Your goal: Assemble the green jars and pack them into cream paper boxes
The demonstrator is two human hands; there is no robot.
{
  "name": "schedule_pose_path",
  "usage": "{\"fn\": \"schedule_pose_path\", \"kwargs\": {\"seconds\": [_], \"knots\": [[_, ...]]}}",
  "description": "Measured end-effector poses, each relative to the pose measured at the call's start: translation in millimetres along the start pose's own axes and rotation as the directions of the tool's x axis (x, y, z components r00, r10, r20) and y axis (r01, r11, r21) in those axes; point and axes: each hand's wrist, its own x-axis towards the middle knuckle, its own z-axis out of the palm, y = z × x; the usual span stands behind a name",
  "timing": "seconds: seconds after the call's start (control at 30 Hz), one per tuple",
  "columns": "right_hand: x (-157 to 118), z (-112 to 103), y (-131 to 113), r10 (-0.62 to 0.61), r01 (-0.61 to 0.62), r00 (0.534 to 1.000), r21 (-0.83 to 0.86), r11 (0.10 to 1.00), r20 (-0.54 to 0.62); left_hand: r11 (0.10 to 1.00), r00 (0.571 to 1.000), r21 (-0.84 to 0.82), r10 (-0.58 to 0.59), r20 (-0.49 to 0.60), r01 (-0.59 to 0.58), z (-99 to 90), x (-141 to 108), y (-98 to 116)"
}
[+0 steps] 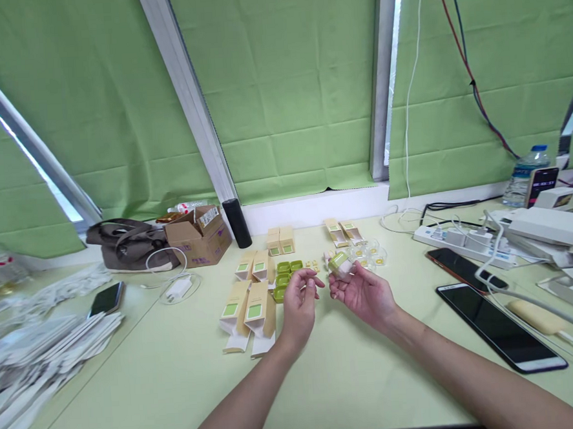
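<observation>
My right hand [366, 295], palm up, grips a small jar [339, 263] with a green top and a clear body between thumb and fingers. My left hand [300, 303] is half curled with its fingers loosely apart, holding nothing I can see. It is close to the jar but not touching it. Just beyond the left hand stand several square green lids or cups [283, 279]. Some tiny pale yellow pieces [311, 265] lie between the hands, farther back. Behind the right hand, several clear cups with yellow bits [375, 253] are grouped together.
Open beige boxes with green labels [260, 310] lie left of my hands; more boxes [337, 232] are behind. A cardboard carton [200, 236], black cylinder [237, 224] and grey bag [130, 245] line the back. Right: phones [500, 324], power strip [463, 239] and cables. Left: white paper stack [47, 358].
</observation>
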Motion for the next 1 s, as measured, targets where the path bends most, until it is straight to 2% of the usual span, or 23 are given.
{"fn": "schedule_pose_path", "kwargs": {"seconds": [0.17,0.33,0.4,0.5,0.57,0.6,0.67,0.83,0.93,1.0], "knots": [[-3,7,3,-0.187,0.166,0.979,-0.217,0.962,-0.078,1.000,1.000,-0.009,-0.017,0.013,0.017,-0.5,1,0],[0,4,16,-0.350,0.260,0.931,-0.492,0.831,-0.099,0.999,0.997,-0.028,-0.040,0.067,0.042,-1.6,2,-4],[0,1,20,-0.401,0.279,0.913,-0.605,0.746,-0.073,0.997,0.994,-0.054,-0.057,0.093,0.062,-1.7,1,-5],[-4,1,22,-0.480,0.329,0.876,-0.780,0.532,0.042,0.992,0.989,-0.099,-0.067,0.135,0.081,-1.0,-1,-5],[-7,2,23,-0.502,0.360,0.856,-0.839,0.409,0.122,0.989,0.985,-0.116,-0.077,0.152,0.095,-0.8,-1,-4],[-8,3,24,-0.509,0.371,0.848,-0.849,0.377,0.145,0.987,0.984,-0.125,-0.082,0.156,0.102,-1.0,-1,-4],[-9,4,24,-0.518,0.383,0.841,-0.845,0.373,0.153,0.982,0.986,-0.157,-0.080,0.149,0.104,-2.0,0,-4],[-5,4,19,-0.541,0.367,0.838,-0.808,0.462,0.071,0.960,0.989,-0.258,-0.078,0.128,0.110,-6.9,7,-11],[-1,-1,6,-0.608,0.326,0.794,-0.852,0.409,0.012,0.968,0.988,-0.224,-0.091,0.122,0.117,-9.2,11,-13],[3,-7,-6,-0.644,0.293,0.765,-0.892,0.345,0.002,0.987,0.988,-0.119,-0.089,0.128,0.105,-10.3,11,-12]]}}
